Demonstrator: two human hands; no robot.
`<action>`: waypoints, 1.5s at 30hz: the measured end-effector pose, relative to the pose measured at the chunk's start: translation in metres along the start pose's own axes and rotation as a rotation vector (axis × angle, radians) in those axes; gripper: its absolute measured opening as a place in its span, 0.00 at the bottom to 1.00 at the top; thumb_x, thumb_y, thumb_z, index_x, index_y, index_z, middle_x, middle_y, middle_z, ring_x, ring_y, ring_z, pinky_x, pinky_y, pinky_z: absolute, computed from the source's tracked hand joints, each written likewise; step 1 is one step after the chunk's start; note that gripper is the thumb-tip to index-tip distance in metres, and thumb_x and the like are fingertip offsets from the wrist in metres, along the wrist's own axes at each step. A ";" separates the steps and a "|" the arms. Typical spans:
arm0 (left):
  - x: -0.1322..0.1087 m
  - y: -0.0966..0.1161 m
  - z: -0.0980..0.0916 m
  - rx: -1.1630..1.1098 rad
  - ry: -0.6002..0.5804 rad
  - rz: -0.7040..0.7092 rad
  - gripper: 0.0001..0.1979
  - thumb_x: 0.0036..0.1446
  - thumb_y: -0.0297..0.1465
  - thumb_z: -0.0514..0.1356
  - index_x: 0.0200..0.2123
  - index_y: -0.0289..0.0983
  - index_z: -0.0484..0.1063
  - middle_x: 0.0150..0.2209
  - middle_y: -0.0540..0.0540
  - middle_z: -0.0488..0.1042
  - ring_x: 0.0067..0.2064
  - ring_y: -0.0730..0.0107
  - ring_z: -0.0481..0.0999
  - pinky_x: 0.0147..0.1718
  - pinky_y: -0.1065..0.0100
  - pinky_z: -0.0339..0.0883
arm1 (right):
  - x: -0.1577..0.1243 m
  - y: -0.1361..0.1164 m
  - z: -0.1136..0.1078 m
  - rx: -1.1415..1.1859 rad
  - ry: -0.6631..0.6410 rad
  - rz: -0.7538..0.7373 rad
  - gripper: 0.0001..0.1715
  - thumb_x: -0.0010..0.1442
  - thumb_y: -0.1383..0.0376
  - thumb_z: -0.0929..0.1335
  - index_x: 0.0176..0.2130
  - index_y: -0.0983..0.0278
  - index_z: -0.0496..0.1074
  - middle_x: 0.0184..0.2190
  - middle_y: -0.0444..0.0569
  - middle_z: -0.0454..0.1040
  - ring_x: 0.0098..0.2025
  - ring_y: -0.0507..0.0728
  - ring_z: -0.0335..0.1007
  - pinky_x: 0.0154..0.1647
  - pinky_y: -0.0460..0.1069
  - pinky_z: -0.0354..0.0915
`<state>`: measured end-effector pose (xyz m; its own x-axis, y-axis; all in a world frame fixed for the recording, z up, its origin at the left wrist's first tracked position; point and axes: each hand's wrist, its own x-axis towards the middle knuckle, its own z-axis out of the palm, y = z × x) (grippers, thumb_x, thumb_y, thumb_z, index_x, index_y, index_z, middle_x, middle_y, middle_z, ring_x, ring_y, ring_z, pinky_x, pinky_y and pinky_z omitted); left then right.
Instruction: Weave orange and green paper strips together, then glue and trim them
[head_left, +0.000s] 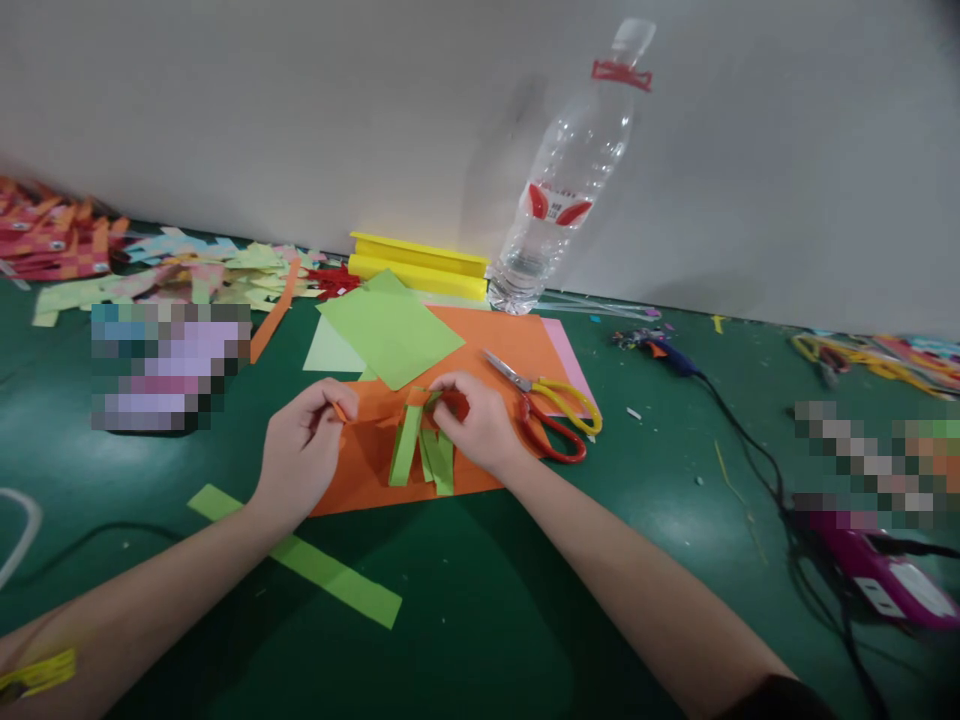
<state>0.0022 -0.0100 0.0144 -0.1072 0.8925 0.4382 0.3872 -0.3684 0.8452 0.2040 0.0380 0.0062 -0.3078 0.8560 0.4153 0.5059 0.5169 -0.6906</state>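
My left hand (304, 445) pinches the end of an orange paper strip (375, 416) over the orange paper sheet (360, 490). My right hand (480, 420) is closed on the top of some woven green paper strips (406, 450), whose loose ends hang down above the sheet. The orange strip runs toward these green strips; how they interlock is partly hidden by my right fingers. A pair of scissors (534, 385) with one yellow and one red handle lies just right of my right hand. A loose green strip (341, 580) passes beneath my left forearm.
A tall plastic bottle (570, 170) stands against the wall behind green sheets (390, 330) and a yellow folded piece (420, 268). Paper scraps (247, 270) pile at the left. To the right lie a blue-handled corded tool (675, 357) and a magenta power strip (885, 575).
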 end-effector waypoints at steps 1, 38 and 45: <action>-0.001 0.001 0.001 -0.025 0.001 0.020 0.11 0.49 0.18 0.47 0.25 0.38 0.63 0.28 0.52 0.66 0.32 0.72 0.67 0.31 0.70 0.59 | 0.000 0.000 0.000 -0.002 0.005 -0.008 0.11 0.51 0.71 0.64 0.36 0.60 0.68 0.35 0.46 0.75 0.39 0.55 0.71 0.41 0.51 0.67; -0.010 0.008 0.001 -0.275 -0.633 -0.046 0.12 0.59 0.22 0.44 0.33 0.38 0.65 0.29 0.50 0.67 0.30 0.71 0.67 0.30 0.68 0.62 | -0.003 0.008 -0.002 -0.232 -0.114 -0.199 0.17 0.59 0.68 0.62 0.48 0.64 0.66 0.47 0.53 0.72 0.50 0.59 0.66 0.53 0.56 0.60; -0.005 0.003 -0.003 0.043 -0.731 0.123 0.11 0.56 0.23 0.49 0.37 0.39 0.68 0.32 0.47 0.71 0.34 0.68 0.70 0.34 0.68 0.64 | -0.008 -0.002 -0.003 -0.286 -0.208 -0.246 0.20 0.62 0.63 0.62 0.53 0.60 0.64 0.53 0.51 0.69 0.56 0.58 0.62 0.63 0.61 0.49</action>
<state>0.0014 -0.0159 0.0156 0.5699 0.7969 0.2006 0.3947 -0.4795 0.7837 0.2083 0.0297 0.0062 -0.5880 0.7040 0.3984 0.5916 0.7102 -0.3817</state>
